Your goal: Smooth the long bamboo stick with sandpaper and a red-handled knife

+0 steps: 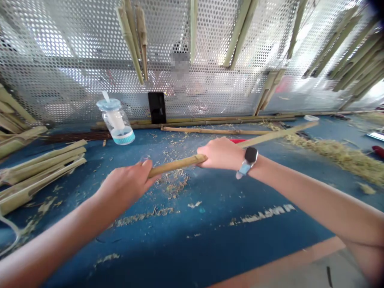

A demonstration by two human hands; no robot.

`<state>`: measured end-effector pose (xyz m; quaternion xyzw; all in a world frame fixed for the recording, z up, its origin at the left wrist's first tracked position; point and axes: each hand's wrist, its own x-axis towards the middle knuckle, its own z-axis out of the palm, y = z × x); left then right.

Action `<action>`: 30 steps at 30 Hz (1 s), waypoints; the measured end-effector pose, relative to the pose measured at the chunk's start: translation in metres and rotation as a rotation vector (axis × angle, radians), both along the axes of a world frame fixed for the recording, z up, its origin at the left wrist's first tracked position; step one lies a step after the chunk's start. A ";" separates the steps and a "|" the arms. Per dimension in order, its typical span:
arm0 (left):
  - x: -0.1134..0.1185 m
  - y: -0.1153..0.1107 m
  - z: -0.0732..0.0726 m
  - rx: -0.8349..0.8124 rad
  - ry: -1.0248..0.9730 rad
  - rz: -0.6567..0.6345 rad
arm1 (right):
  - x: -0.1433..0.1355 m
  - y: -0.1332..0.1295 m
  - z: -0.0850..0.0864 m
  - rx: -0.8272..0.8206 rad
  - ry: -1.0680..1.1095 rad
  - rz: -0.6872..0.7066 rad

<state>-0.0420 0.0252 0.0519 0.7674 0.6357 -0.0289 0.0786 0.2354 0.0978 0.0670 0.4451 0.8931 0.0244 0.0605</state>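
Note:
My left hand [132, 178] is closed round the near end of a bamboo piece [177, 163], which slants up to the right over the blue table [180, 248]. My right hand [220, 154], with a watch on the wrist, is closed on the same piece's other part. Beyond it a long pale strip [276, 135] runs out to the right; whether it is one with the piece is hidden by my hand. Something red [238, 141] shows just behind my right hand, partly covered. Shavings lie on the table under the bamboo.
A glass jar [118, 124] with a straw and a black phone [157, 108] stand by the perforated metal panel [168, 36]. Split bamboo [45, 164] lies at left, thin canes [216, 131] along the back, a heap of shavings [339, 154] at right.

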 end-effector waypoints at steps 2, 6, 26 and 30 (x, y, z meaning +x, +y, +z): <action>0.008 -0.007 -0.002 0.116 0.055 0.001 | 0.004 0.004 0.007 -0.297 0.053 -0.031; 0.016 -0.005 -0.012 0.084 0.055 0.003 | 0.011 0.007 0.002 -0.126 -0.005 0.020; 0.024 -0.003 -0.025 0.053 -0.009 0.033 | 0.015 0.024 -0.017 0.057 -0.048 0.100; 0.014 0.002 -0.015 -0.245 -0.269 0.044 | 0.013 0.024 -0.031 0.323 -0.152 0.266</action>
